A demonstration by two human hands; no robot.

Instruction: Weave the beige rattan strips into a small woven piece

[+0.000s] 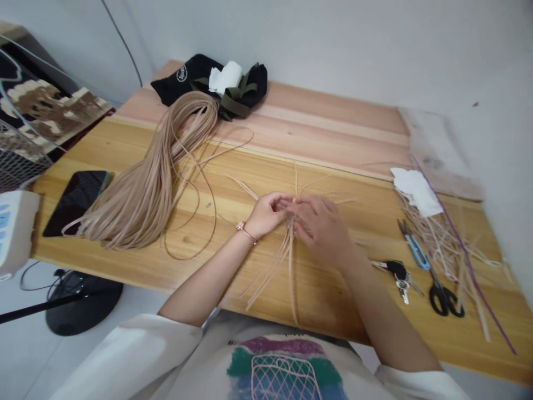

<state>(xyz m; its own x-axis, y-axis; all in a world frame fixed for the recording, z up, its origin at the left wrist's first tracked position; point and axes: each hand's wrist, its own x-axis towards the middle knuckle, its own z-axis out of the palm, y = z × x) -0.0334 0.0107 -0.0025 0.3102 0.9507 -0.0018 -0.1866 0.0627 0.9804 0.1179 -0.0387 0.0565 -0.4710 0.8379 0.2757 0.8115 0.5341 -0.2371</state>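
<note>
Both hands meet at the middle of the wooden table (125,150) over a small bunch of crossed tan strips (280,261). My left hand (267,213), with a bracelet on the wrist, has its fingers curled in a pinch on the strips where they cross. My right hand (322,225) lies over the same crossing, fingers bent down onto the strips. The strips' loose ends fan toward the table's near edge and away past the hands.
A big coil of tan strips (154,183) lies at the left beside a dark phone (77,200). A black bag (216,83) with white paper sits at the far edge. Keys (397,273), scissors (445,297), a blue clipper (414,250), cut scraps and a tissue (416,190) lie right.
</note>
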